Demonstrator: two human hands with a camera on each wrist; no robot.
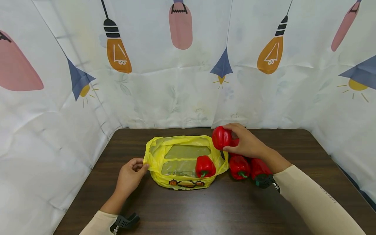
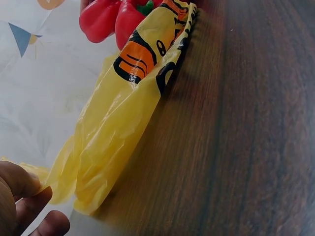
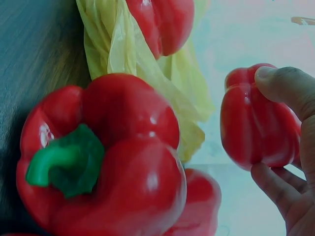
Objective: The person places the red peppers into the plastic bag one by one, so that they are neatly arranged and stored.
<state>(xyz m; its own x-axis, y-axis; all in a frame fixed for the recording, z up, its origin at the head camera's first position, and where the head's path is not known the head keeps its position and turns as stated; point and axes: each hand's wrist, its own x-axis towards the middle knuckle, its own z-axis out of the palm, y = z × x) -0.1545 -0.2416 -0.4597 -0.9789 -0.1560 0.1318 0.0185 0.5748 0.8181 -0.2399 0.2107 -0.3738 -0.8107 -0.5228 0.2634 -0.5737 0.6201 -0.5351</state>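
A yellow plastic bag [image 1: 182, 184] with orange and black print lies open on the table. My left hand [image 1: 132, 174] pinches its left edge between thumb and fingers; the left wrist view shows the thin plastic [image 2: 113, 132] stretching away from the fingertips. One red bell pepper [image 1: 205, 165] with a green stem lies at the bag's right side, inside its opening. My right hand [image 1: 242, 142] grips another red bell pepper [image 3: 256, 120] above the bag's right rim. More red bell peppers [image 3: 113, 157] sit on the table right of the bag, partly hidden by my right arm.
The dark wood table [image 1: 188, 212] carries everything. Behind it hangs a pale curtain [image 1: 182, 98] printed with lamps and bulbs, close to the table's back edge. Dark straps with small devices [image 1: 126, 222] are on both wrists.
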